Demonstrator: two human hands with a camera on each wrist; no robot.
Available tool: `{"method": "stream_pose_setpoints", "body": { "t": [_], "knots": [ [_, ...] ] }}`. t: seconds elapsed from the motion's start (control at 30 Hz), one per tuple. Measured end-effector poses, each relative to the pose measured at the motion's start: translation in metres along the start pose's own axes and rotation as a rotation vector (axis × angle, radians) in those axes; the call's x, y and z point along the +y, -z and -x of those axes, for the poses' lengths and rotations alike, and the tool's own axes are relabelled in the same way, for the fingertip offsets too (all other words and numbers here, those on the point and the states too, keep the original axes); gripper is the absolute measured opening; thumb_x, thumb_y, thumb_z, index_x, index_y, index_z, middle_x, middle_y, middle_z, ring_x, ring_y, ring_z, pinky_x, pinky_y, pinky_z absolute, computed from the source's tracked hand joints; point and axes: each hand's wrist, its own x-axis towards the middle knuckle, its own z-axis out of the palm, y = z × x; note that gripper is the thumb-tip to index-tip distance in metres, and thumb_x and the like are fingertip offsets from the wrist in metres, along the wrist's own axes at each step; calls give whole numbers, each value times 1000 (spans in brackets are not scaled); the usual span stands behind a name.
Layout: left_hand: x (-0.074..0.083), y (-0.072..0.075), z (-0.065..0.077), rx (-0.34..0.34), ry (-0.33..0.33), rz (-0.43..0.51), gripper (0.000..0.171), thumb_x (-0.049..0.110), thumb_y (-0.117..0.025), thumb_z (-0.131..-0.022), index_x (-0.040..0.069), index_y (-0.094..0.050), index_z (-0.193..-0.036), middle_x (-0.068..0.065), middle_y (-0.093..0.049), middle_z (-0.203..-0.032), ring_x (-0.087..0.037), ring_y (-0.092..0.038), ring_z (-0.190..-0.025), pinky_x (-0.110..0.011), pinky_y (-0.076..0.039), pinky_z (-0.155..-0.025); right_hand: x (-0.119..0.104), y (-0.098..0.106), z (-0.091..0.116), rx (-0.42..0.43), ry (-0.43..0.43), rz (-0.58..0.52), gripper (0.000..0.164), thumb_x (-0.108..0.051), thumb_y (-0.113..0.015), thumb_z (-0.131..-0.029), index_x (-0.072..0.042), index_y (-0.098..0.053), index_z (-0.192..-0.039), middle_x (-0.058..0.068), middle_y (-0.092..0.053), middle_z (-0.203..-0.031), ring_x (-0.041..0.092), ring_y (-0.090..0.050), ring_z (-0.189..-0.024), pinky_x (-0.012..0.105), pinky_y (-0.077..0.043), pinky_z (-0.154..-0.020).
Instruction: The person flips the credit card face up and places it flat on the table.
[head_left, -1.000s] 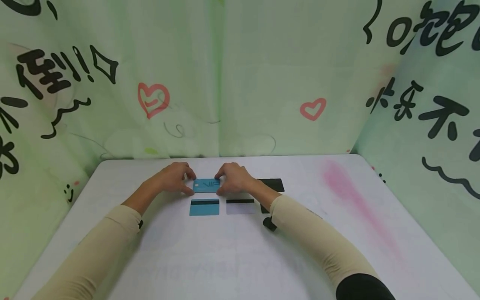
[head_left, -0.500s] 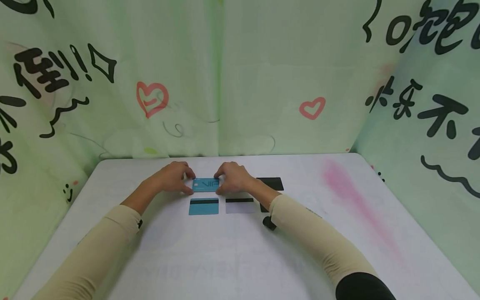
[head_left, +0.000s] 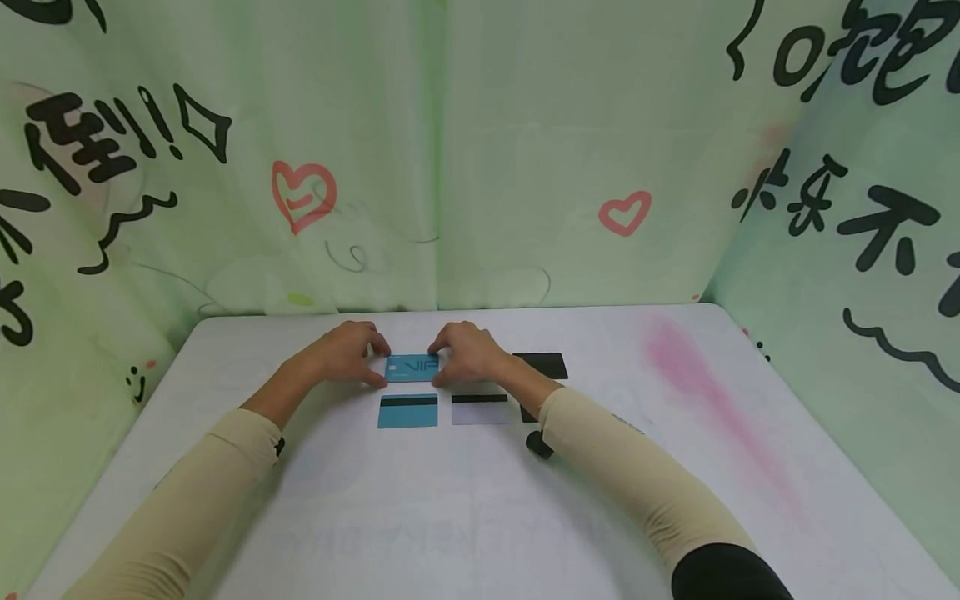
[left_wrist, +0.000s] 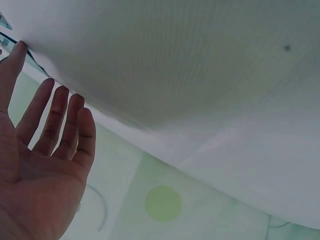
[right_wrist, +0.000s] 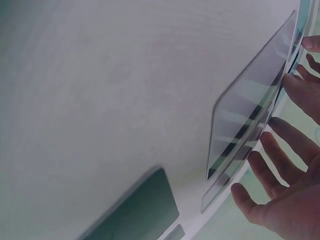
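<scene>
Here, a blue VIP card (head_left: 411, 368) appears flat near the far edge of the white table (head_left: 337, 517). At nine o'clock the left hand (head_left: 348, 354) pinches its short side, thumb and forefinger parted across it, other fingers loosely extended; at three o'clock the right hand (head_left: 468, 354) does likewise. A striped blue card (head_left: 407, 415) lies at six o'clock, a pale card (head_left: 480, 412) at four.
</scene>
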Motion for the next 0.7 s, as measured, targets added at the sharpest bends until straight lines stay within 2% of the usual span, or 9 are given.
{"method": "stream_pose_setpoints", "body": {
  "t": [0.37,0.53,0.7],
  "knots": [
    [2,-3,4,12,16,5,50,25,-89,-84,3,-73,-126,-11,-68,-118,-29,-63,-108,-45,-54,-99,2,-1,0,3,2,-11,51,-30,-86,-82,-13,-75,-128,5,-66,-138,28,-57,-132,59,-44,-104],
    [3,-4,8,11,43,1,50,25,-89,-83,4,-72,-126,-10,-68,-117,-29,-62,-109,-44,-54,-98,2,-2,1,-4,14,12,51,-31,-84,-84,-14,-74,-131,6,-64,-140,29,-55,-133,60,-44,-105],
    [3,-4,15,9,37,-8,49,23,-89,-83,4,-73,-125,-9,-68,-114,-28,-62,-107,-44,-54,-96,0,-1,5,-7,14,30,53,-29,-82,-86,-14,-71,-135,7,-64,-139,30,-56,-130,59,-44,-104]
  ]
}}
